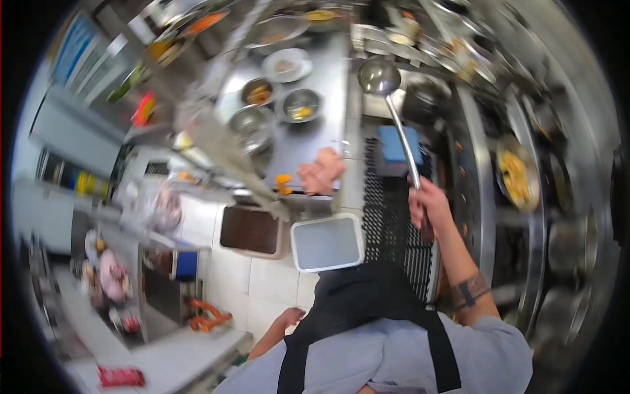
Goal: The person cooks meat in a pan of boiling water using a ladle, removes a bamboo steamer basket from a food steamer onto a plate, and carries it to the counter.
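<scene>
My right hand is closed around the handle of a long metal ladle. The ladle's round bowl points away from me, beyond a blue block-like item. Low beside my black apron hangs my left hand, small and blurred, with its fingers partly hidden. A white rectangular tub is the nearest thing in front of the apron. Left of it stands a tub with a dark brown inside.
Metal bowls with food stand on a steel counter, along with a pink crumpled heap. On the right, a pan of yellow food sits along the stove line. A white worktop lies at lower left.
</scene>
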Motion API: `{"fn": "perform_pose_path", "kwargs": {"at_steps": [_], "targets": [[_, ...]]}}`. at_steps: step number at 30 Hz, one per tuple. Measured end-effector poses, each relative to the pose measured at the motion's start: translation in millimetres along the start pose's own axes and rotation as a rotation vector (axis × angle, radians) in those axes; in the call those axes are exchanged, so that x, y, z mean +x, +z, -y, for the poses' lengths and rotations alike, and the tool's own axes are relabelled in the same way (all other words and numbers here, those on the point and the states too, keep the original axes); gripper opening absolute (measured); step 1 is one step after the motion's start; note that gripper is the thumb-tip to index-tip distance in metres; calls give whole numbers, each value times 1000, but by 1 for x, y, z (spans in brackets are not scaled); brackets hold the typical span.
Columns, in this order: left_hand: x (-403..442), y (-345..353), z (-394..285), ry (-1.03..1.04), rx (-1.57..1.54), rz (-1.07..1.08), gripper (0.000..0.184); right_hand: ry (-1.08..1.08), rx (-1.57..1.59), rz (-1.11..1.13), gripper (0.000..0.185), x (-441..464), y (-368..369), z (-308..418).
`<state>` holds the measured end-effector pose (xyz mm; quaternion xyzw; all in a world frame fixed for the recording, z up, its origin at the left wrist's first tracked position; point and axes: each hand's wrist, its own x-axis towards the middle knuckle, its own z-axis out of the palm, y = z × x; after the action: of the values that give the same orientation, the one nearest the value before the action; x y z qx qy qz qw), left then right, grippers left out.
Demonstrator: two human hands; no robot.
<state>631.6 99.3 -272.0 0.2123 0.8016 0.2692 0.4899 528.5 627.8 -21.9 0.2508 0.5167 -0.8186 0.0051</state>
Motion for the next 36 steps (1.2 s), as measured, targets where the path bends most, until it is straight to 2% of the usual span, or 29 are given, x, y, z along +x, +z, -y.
{"fn": "perform_pose_path", "kwargs": {"at_steps": [1, 2, 3, 4, 5, 6, 7, 9, 10, 12, 13, 14, 15, 16, 17, 18, 19, 20, 22, 24, 26, 27, 28, 31, 32, 34, 35, 36], "targets": [[31, -15, 7, 7, -83, 103, 39, 1, 16, -81, 32, -47, -24, -17], [101, -2, 99, 599, 157, 217, 36, -1, 44, -185, 40, -95, -48, -32], [118, -21, 76, 131, -215, 356, 33, -30, 50, -244, 44, -145, -71, -46], [137, -37, 46, -403, -501, 441, 29, -68, 120, -393, 44, -193, -87, -58], [151, -50, 29, -429, -375, 469, 29, -97, 10, -500, 46, -240, -100, -68], [164, -63, 15, -317, -164, 508, 29, -98, -98, -600, 48, -279, -113, -80], [180, -73, 0, -228, 17, 555, 29, -119, -99, -739, 59, -318, -123, -101], [219, -79, -33, -153, 275, 653, 28, -37, -186, -1158, 54, -377, -131, -132], [239, -78, -53, -135, 378, 690, 28, 56, -266, -1335, 54, -401, -136, -147], [272, -52, -94, -163, 514, 730, 28, 89, -516, -1569, 61, -449, -152, -183], [285, -32, -115, -191, 566, 736, 28, 147, -501, -1626, 55, -476, -156, -184], [303, -11, -136, -192, 622, 752, 28, 155, -491, -1638, 55, -497, -168, -200], [316, 11, -154, -148, 690, 760, 28, 252, -622, -1693, 56, -519, -185, -224], [310, 22, -199, 409, 969, 840, 30, 351, -753, -1736, 56, -541, -202, -245], [316, 43, -217, 587, 933, 758, 31, 394, -767, -1708, 58, -562, -218, -261], [310, 65, -244, 360, 845, 688, 32, 395, -763, -1702, 58, -579, -234, -275], [311, 85, -259, 402, 820, 624, 32, 438, -796, -1689, 59, -594, -249, -288], [332, 95, -263, 782, 985, 705, 34, 479, -831, -1675, 59, -606, -263, -299], [294, 138, -311, 538, 762, 504, 29, 485, -830, -1640, 60, -622, -286, -315], [273, 167, -332, 497, 641, 440, 33, 492, -829, -1602, 60, -633, -299, -326], [256, 186, -343, 416, 591, 458, 34, 422, -637, -1588, 59, -637, -306, -331], [246, 192, -339, 345, 539, 482, 35, 347, -503, -1598, 58, -638, -301, -320], [238, 196, -334, 257, 530, 477, 36, 357, -509, -1574, 58, -639, -296, -311], [251, 186, -278, 482, 728, 528, 32, 306, 2, -1484, 59, -642, -278, -289], [259, 176, -254, 467, 722, 523, 32, 314, -3, -1470, 59, -643, -274, -292], [267, 159, -218, 461, 900, 571, 32, 290, 5, -1411, 59, -646, -267, -297], [243, 160, -230, 160, 729, 501, 30, 297, 3, -1402, 59, -646, -262, -302], [236, 156, -225, 151, 725, 502, 30, 290, -49, -1393, 59, -647, -258, -310]]}}
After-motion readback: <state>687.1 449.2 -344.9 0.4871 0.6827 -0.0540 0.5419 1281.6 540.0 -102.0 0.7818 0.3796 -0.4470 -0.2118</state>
